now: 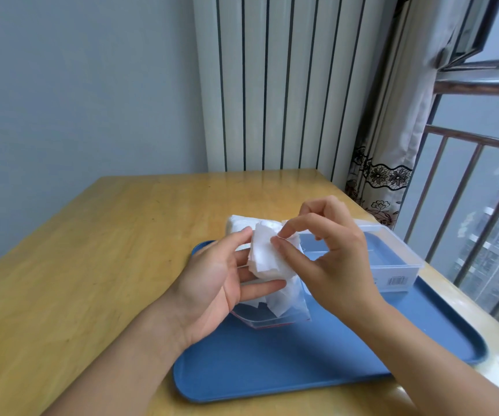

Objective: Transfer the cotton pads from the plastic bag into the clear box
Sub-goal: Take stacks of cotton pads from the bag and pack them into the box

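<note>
Hands: two; box (pixel 392 259) (clear): one

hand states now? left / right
Left hand: holds the clear plastic bag and white cotton pads, fingers loosely curled.
Right hand: thumb and forefinger pinch the pads.

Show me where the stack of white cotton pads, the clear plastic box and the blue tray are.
stack of white cotton pads (pixel 267 258), head view, on the front pad's face.
clear plastic box (pixel 392 267), head view, on its near wall.
blue tray (pixel 302 361), head view, on its bare floor.
</note>
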Available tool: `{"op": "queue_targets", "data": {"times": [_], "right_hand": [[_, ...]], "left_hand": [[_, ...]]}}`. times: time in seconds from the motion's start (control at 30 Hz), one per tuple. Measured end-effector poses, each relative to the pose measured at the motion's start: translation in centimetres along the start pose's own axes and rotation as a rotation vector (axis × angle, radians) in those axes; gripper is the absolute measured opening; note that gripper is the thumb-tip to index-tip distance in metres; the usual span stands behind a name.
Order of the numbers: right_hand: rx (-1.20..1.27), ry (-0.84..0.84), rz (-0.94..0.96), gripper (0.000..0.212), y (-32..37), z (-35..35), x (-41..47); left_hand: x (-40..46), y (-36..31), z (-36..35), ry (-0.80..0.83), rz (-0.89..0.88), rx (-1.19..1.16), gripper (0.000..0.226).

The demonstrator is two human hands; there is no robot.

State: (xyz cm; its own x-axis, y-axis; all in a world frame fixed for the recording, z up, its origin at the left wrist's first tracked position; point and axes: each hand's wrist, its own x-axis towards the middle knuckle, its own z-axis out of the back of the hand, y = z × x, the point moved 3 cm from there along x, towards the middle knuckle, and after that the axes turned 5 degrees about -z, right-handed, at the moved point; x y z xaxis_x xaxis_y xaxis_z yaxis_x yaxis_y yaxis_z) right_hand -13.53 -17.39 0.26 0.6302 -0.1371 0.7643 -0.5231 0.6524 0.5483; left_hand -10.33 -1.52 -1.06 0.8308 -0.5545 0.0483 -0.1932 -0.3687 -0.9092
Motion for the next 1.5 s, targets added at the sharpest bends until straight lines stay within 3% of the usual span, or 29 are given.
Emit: {"op": "queue_targets", "data": {"times": [0.27, 0.43, 0.7, 1.13, 1.5], "right_hand": [[0.234, 0.06, -0.268, 0.025, -0.7, 0.1, 0.4], [0.285, 0.094, -0.271, 0.023, -0.7, 0.2, 0.9], [0.466, 0.208, -0.323, 0.004, -1.1, 0.2, 1.3], [0.534, 0.368, -0.342, 0.005, -1.0, 0.2, 1.3], [0.558, 0.318, -0.416, 0.007, -1.8, -0.4, 1.0]], "left_hand": [[0.0, 0.0, -0.1, -0.024, -0.074, 0.009, 0.029], [0.1, 0.0, 0.2, -0.042, -0.089, 0.045, 0.028], [0.0, -0.1, 0.4, -0.046, -0.066, 0.054, 0.028], [0.0, -0.1, 0.4, -0.029, -0.045, 0.073, 0.03], [-0.2, -0.3, 0.0, -0.019, -0.064, 0.034, 0.037]]}}
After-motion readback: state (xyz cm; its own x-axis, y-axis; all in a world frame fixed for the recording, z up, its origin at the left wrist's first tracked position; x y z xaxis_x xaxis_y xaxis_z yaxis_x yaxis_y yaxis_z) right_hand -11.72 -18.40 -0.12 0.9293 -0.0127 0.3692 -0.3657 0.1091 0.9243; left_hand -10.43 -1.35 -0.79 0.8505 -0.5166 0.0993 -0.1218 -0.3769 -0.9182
